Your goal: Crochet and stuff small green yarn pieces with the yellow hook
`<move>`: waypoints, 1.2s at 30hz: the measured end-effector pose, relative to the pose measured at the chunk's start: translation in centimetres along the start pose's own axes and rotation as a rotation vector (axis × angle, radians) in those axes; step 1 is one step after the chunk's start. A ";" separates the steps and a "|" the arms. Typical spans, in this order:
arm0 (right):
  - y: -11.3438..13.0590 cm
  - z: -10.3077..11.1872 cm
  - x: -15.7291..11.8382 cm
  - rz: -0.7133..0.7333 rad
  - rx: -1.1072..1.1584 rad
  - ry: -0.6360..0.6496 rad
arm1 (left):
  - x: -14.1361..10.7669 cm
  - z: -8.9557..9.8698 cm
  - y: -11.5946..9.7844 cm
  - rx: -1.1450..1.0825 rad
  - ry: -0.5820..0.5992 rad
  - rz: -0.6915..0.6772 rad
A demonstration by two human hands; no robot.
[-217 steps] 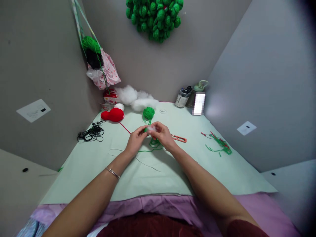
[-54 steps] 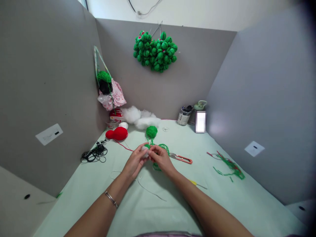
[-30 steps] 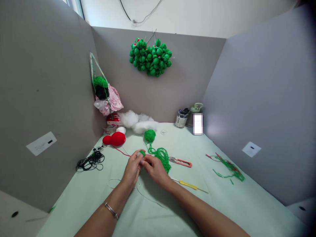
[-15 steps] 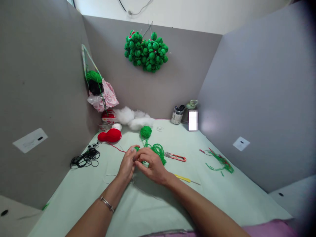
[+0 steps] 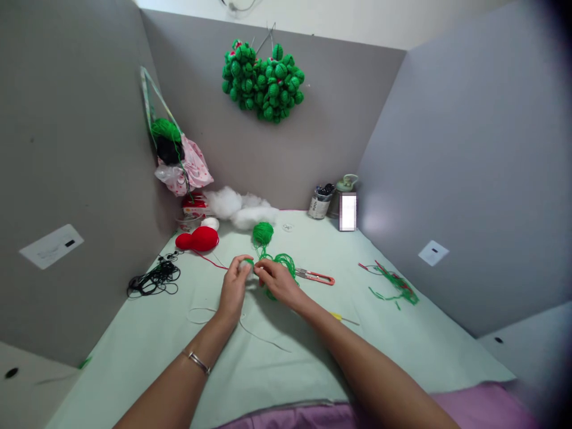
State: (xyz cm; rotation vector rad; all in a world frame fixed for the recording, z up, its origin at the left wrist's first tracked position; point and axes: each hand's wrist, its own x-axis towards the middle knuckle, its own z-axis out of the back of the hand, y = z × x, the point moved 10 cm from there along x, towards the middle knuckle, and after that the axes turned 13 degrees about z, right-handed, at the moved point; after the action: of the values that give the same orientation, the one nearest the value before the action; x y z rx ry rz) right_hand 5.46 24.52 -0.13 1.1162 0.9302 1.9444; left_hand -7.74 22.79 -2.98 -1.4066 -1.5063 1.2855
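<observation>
Near the middle of the table, my left hand (image 5: 235, 286) is closed round a small green piece (image 5: 248, 261) with something whitish beside it. My right hand (image 5: 279, 281) has its fingertips pinched at the right side of that piece; whatever they grip is too small to make out. Loops of green yarn (image 5: 286, 262) lie just behind my right hand, and a ball of green yarn (image 5: 263, 233) sits farther back. Orange-handled thread snips (image 5: 318, 276) rest to the right. A thin white cord (image 5: 263, 338) lies below my hands.
Black cord (image 5: 156, 278) and red yarn (image 5: 199, 239) are at the left. White stuffing (image 5: 241, 210) lies along the back panel. Green scraps (image 5: 400, 286) lie at the right. A yellow-handled tool (image 5: 337, 316) is partly behind my right forearm.
My right hand has shifted slightly right and its fingertips have drawn back, so more of the green piece shows in my left hand. The whole view has tilted slightly down.
</observation>
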 end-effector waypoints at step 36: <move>-1.6 1.0 -0.5 -0.139 -0.074 0.107 | 0.5 -1.4 -1.3 0.336 0.191 -0.114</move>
State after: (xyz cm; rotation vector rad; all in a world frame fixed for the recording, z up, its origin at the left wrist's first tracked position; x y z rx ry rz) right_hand 6.84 25.13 -1.27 0.8888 0.9582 1.9236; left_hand -6.88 23.66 -1.45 -1.1719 -1.1635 1.2286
